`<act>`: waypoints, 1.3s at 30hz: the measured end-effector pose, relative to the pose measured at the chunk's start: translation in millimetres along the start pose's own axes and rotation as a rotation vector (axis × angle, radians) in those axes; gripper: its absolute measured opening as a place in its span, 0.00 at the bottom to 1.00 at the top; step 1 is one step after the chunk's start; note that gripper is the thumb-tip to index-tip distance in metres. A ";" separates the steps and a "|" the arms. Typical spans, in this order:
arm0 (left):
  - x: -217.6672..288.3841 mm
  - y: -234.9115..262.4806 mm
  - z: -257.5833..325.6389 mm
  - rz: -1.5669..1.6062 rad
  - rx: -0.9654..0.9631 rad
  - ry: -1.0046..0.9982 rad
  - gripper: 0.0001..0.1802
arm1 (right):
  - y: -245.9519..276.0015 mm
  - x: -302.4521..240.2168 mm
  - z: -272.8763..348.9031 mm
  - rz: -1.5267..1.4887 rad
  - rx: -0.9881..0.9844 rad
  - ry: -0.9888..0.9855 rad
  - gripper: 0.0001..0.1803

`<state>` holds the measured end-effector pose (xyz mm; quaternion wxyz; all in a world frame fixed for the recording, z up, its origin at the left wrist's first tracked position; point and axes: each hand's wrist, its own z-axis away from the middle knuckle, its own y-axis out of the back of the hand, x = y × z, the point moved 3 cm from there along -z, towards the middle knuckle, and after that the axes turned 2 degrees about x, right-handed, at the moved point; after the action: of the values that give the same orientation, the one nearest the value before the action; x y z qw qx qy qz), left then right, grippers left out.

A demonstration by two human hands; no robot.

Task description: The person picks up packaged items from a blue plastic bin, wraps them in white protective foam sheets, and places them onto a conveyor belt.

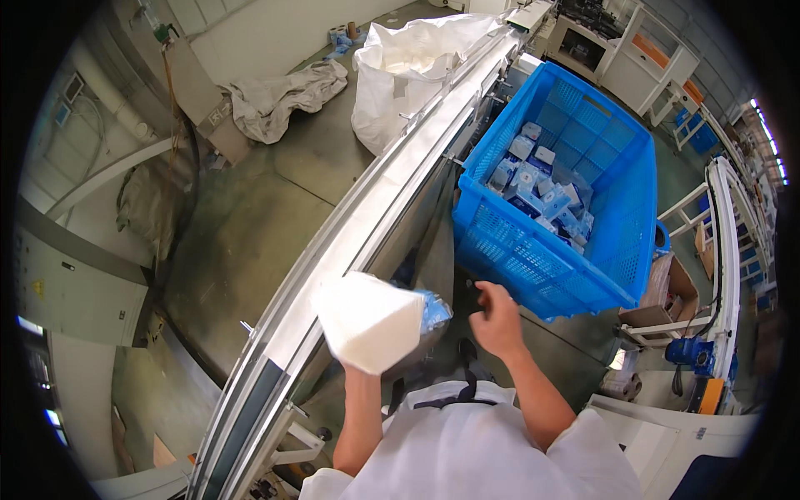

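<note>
The left hand (pixel 367 367) is lifting a white pack (pixel 371 321) over the conveyor (pixel 333 250); its grip is closed on the pack from beneath, mostly hidden. The right hand (pixel 497 321) is hanging loosely curled and empty, near the blue crate (pixel 533 267) of small packs (pixel 542 196).

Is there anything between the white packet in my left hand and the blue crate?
Nothing solid shows between the white packet in your left hand and the blue crate. Only your empty right hand sits in the gap, just below the crate's near wall.
</note>
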<state>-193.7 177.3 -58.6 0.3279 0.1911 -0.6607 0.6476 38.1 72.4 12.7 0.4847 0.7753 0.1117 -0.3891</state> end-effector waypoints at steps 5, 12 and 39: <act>-8.0 -18.5 1.3 0.351 0.013 0.107 0.30 | -14.5 -36.9 30.0 -1.029 -0.533 -0.614 0.22; -2.0 -46.5 6.9 0.001 0.436 0.222 0.23 | -63.7 -30.8 40.8 -1.501 -0.170 -0.494 0.40; -259.5 332.8 -38.8 -1.446 0.071 0.771 0.39 | -13.6 61.0 55.1 -0.756 -0.214 -0.603 0.59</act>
<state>-227.2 200.1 -480.4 0.8623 0.3440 -0.1943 0.3167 44.3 20.6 -52.3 0.3971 0.4795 0.2791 -0.7311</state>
